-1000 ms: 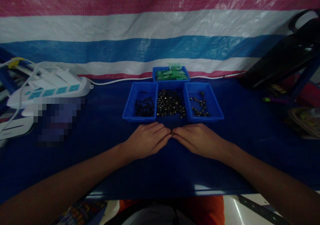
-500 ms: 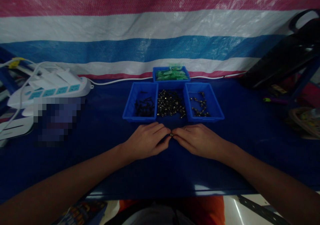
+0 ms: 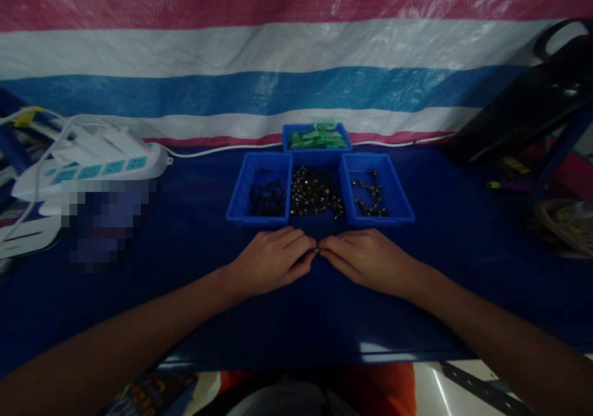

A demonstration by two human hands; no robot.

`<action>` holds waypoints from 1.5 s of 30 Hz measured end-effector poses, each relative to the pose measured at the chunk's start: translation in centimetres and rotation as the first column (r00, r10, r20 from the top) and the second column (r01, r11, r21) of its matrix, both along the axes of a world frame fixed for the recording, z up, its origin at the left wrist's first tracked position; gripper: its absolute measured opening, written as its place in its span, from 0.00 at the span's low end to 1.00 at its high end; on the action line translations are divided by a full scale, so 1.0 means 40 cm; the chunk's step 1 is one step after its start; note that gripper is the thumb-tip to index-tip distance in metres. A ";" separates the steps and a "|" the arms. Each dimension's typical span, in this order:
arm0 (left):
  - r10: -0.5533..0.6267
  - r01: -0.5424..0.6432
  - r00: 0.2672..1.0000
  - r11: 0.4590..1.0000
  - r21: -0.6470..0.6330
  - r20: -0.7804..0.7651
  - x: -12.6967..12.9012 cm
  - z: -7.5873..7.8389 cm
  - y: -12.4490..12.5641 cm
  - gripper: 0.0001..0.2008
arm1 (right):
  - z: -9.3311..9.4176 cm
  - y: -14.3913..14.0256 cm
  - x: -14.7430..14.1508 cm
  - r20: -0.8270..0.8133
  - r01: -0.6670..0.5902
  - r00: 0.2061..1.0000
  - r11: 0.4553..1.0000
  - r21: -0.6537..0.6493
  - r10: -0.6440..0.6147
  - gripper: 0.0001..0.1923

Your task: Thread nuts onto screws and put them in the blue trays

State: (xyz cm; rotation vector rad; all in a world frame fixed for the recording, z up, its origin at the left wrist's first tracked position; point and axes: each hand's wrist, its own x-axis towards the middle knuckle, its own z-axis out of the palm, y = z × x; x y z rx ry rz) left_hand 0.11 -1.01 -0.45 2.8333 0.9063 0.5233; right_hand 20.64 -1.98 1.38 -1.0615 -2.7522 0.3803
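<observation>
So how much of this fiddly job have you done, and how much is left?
Done: dark bits lie in the left tray and right tray. In hand: left hand and right hand pinch one tiny metal piece. Left: the loose pile between the trays.

Trays (image 3: 259, 218) blue; tablecloth (image 3: 185, 268) dark blue; tarp (image 3: 231, 64) striped pink, white, blue; power strip (image 3: 92, 163) white, teal sockets.

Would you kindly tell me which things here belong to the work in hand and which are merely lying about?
In use: left hand and right hand pinching a tiny metal part; loose pile of small metal parts; three blue plastic trays.

Lying about: white power strip; black bag.
</observation>
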 end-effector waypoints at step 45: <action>0.024 -0.024 1.000 0.997 -0.079 0.005 -0.004 0.003 0.004 0.10 | 0.003 0.001 0.002 -0.057 0.042 0.998 0.999 0.011 -0.042 0.13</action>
